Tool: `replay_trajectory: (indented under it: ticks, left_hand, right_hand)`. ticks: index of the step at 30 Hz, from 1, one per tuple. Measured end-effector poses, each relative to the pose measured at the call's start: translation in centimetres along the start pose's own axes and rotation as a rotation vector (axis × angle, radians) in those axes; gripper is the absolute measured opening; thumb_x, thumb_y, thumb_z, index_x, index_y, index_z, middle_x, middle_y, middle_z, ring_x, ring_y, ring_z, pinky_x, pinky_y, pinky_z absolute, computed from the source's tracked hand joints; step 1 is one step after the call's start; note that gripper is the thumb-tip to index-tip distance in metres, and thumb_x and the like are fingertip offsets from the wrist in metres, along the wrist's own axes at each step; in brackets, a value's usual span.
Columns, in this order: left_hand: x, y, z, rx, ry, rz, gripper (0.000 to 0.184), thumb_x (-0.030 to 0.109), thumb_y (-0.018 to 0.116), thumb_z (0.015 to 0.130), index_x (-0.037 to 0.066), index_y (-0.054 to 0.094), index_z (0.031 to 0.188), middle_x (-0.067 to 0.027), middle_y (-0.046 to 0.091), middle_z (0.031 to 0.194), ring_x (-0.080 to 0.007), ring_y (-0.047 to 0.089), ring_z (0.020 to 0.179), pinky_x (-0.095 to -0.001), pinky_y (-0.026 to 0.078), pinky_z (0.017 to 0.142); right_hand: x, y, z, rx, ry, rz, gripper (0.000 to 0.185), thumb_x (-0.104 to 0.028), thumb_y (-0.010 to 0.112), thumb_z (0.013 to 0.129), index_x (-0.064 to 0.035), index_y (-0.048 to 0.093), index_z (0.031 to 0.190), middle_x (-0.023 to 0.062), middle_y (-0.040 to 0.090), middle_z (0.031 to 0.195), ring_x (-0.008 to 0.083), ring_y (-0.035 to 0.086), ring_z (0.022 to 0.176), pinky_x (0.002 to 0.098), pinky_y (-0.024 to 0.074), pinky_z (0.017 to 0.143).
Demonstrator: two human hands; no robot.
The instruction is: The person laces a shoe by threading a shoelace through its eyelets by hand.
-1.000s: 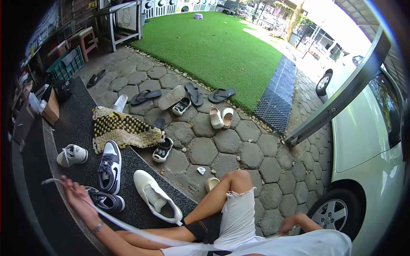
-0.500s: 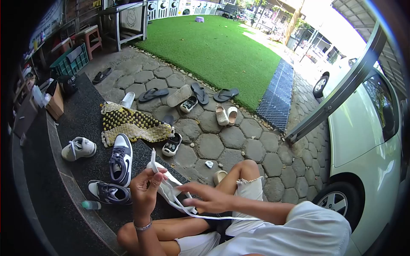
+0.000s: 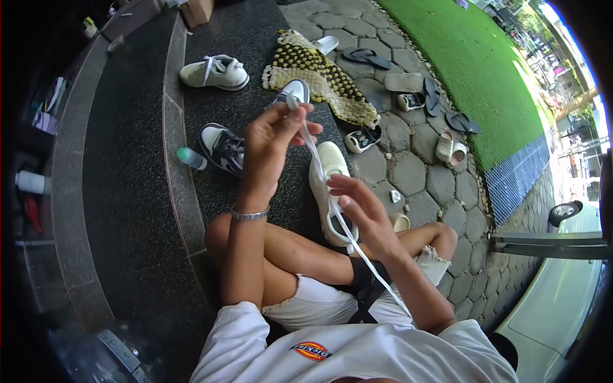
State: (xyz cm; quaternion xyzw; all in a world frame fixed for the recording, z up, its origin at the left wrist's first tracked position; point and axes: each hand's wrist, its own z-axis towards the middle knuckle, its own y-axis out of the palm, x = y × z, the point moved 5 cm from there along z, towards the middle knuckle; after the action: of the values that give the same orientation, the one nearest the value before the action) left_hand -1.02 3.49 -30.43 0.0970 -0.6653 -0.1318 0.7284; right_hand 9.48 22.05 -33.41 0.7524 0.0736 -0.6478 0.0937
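Note:
A white shoelace (image 3: 313,152) stretches from my raised left hand (image 3: 276,137), which pinches it between thumb and fingertips. It runs down over a white sneaker (image 3: 329,157), and its lower part trails across my lap. The sneaker rests on the dark stone step in front of my crossed legs, toe pointing away. My right hand (image 3: 367,214) hovers over the sneaker's opening, fingers apart and their tips close beside the lace; whether they touch it I cannot tell. Behind my left hand are a dark-and-white sneaker (image 3: 221,148) and its mate (image 3: 295,91), partly hidden.
Another white sneaker (image 3: 215,73) sits farther up the step, near a yellow-and-black woven mat (image 3: 319,70). A small bottle with a green cap (image 3: 191,158) lies to the left. Several sandals and clogs are on the hexagonal pavers (image 3: 408,159). A car (image 3: 555,300) stands at right.
My view has turned and tipped down. The left hand has lifted the lace higher above the shoe. The right hand, blurred before, has drawn back toward the near end of the sneaker.

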Motion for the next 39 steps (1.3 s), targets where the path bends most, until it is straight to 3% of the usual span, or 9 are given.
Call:
replay_trajectory:
  ticks: [3,5,8,17,23,25,31,35,39]
  left_hand:
    - [0.1,0.0,0.0,-0.007,-0.01,-0.019,0.033,0.032,0.066,0.103,0.003,0.072,0.116,-0.0091,0.078,0.095,-0.0125,0.074,0.082,-0.0209,0.05,0.069]
    - [0.3,-1.5,0.2,0.055,0.004,-0.005,0.034,0.035,0.065,0.103,0.004,0.072,0.114,-0.0096,0.078,0.095,-0.0134,0.075,0.081,-0.021,0.052,0.069]
    - [0.7,-4.6,0.6,0.2,0.033,-0.008,0.033,0.037,0.065,0.103,0.006,0.073,0.111,-0.0096,0.078,0.096,-0.0142,0.076,0.08,-0.0202,0.054,0.066]
    - [1.1,-15.3,0.5,0.681,0.085,0.019,0.035,0.037,0.068,0.1,0.008,0.073,0.119,-0.0088,0.077,0.106,-0.0122,0.073,0.083,-0.0198,0.054,0.059]
    - [2.3,-20.0,-1.0,0.891,0.126,0.042,0.038,0.038,0.068,0.101,0.009,0.072,0.124,-0.0053,0.076,0.113,-0.0151,0.072,0.089,-0.0249,0.051,0.069]
    - [2.8,-21.5,-1.5,0.932,0.153,0.036,0.039,0.039,0.067,0.101,0.009,0.071,0.127,-0.0052,0.076,0.115,-0.0148,0.071,0.092,-0.0252,0.05,0.071]
    - [4.3,-22.2,-4.0,0.961,0.175,0.095,0.039,0.037,0.066,0.102,0.01,0.069,0.129,-0.0036,0.073,0.12,-0.0134,0.068,0.093,-0.0258,0.048,0.075]
    - [4.7,-21.8,-5.6,0.937,0.142,0.23,0.034,0.032,0.065,0.103,0.009,0.069,0.128,-0.0038,0.075,0.116,-0.0116,0.069,0.093,-0.0252,0.051,0.067]
    - [3.2,-22.9,-7.9,0.816,-0.048,0.859,0.045,0.032,0.06,0.105,0.005,0.057,0.141,-0.0114,0.076,0.116,-0.0141,0.072,0.09,-0.0268,0.054,0.061]
  right_hand:
    - [1.7,2.3,0.3,-0.1,0.059,0.02,0.042,-0.032,0.058,0.108,0.0014,0.057,0.134,0.0045,0.066,0.121,0.0139,0.058,0.114,0.0313,0.0443,0.103]
    - [3.7,2.1,0.2,-0.189,0.146,-0.022,0.033,-0.031,0.057,0.109,0.0002,0.062,0.119,0.0034,0.066,0.097,0.0134,0.062,0.094,0.0292,0.0504,0.086]
    - [5.2,0.9,-1.5,-0.213,0.302,0.376,0.029,-0.03,0.056,0.109,-0.0026,0.062,0.101,-0.0003,0.054,0.078,0.0113,0.055,0.072,0.0262,0.0453,0.066]
    - [6.1,-14.6,-12.3,0.077,0.666,0.219,0.029,-0.028,0.062,0.104,-0.0061,0.061,0.085,-0.0041,0.045,0.07,0.009,0.043,0.062,0.0268,0.0374,0.058]
    - [2.7,-29.9,-22.5,0.046,0.515,0.266,0.029,-0.035,0.064,0.1,-0.0114,0.056,0.086,-0.0046,0.041,0.068,0.0144,0.039,0.056,0.0342,0.0357,0.058]
    - [1.4,-36.5,-26.5,0.234,0.527,0.269,0.026,-0.032,0.07,0.097,-0.0095,0.062,0.087,-0.0001,0.052,0.069,0.019,0.054,0.062,0.0403,0.0471,0.061]
    - [-2.9,-53.1,-31.2,0.704,0.252,0.227,0.019,-0.034,0.066,0.102,-0.0157,0.062,0.101,-0.0032,0.057,0.076,0.014,0.058,0.07,0.0346,0.0493,0.068]
    - [-8.1,-55.9,-28.6,0.691,0.093,0.171,0.016,-0.032,0.061,0.106,-0.0169,0.061,0.111,-0.005,0.058,0.089,0.0096,0.055,0.076,0.0324,0.0494,0.073]
    - [-13.4,-54.4,-26.4,0.877,-0.007,0.06,0.019,-0.03,0.058,0.107,-0.0165,0.06,0.121,-0.0046,0.057,0.101,0.0088,0.051,0.083,0.0326,0.0482,0.08]
